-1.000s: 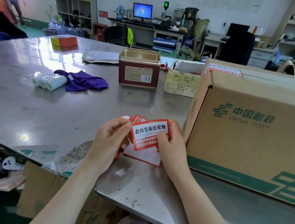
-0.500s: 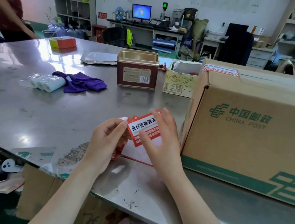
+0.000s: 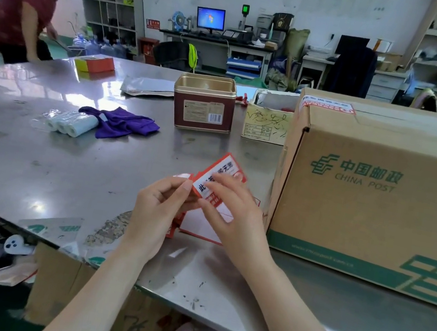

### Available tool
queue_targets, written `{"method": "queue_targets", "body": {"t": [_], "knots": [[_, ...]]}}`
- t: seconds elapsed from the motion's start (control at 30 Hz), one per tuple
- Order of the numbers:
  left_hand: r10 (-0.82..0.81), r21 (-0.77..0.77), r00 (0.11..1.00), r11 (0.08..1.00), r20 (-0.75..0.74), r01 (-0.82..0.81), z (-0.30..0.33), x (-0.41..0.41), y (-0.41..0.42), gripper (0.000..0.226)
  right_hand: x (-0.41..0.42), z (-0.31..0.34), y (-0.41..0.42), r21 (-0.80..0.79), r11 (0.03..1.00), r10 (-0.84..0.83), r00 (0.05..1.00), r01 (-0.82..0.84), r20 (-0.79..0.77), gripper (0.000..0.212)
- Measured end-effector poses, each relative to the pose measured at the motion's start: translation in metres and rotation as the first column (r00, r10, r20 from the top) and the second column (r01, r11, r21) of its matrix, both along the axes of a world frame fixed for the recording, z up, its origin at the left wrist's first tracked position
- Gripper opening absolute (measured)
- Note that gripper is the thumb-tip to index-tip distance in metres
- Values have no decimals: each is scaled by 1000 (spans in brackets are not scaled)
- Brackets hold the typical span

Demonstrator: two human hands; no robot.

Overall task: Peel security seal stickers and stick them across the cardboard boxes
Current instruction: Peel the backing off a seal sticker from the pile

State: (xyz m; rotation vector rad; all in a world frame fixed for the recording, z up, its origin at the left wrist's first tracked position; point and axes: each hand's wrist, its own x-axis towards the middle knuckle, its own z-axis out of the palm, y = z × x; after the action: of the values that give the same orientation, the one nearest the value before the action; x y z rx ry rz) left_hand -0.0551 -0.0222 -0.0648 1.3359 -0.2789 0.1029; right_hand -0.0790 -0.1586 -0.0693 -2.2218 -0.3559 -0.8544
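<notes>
Both my hands hold a small stack of red-and-white security seal stickers (image 3: 222, 170) just above the steel table (image 3: 35, 168). My left hand (image 3: 158, 210) pinches the stack's left edge. My right hand (image 3: 235, 215) lies over the top sticker, fingers covering part of its print. White backing sheets (image 3: 200, 226) show under the hands. To the right stands a large China Post cardboard box (image 3: 380, 199). One seal sticker (image 3: 328, 105) is stuck over its top left corner.
A brown tin (image 3: 204, 103) and a small open carton (image 3: 268, 118) stand behind the hands. A purple cloth (image 3: 124, 124) and wrapped white rolls (image 3: 68, 123) lie left. A person in a red shirt (image 3: 26, 6) leans at the table's far left. Flattened cardboard (image 3: 58, 286) lies below the near edge.
My right hand has slid from the sticker's right edge onto its face, covering more print. The stack has tilted up to the right. A person has walked in at the far left.
</notes>
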Motion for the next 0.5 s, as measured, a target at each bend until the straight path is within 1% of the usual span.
{"method": "queue_targets", "body": {"t": [0.07, 0.13, 0.27, 0.5], "knots": [[-52, 0, 999, 999, 14, 52, 0, -1, -1, 20, -1, 0, 3, 14, 999, 51, 998, -50, -33, 29], [-71, 20, 997, 997, 14, 70, -2, 0, -2, 20, -1, 0, 2, 34, 998, 45, 999, -44, -29, 27], [-66, 67, 998, 996, 14, 65, -3, 1, -2, 18, 0, 0, -1, 13, 1000, -2, 1000, 2, -16, 25], [-44, 119, 999, 992, 25, 41, -1, -1, -3, 19, 1, 0, -1, -2, 1000, -20, 999, 20, 27, 24]]}}
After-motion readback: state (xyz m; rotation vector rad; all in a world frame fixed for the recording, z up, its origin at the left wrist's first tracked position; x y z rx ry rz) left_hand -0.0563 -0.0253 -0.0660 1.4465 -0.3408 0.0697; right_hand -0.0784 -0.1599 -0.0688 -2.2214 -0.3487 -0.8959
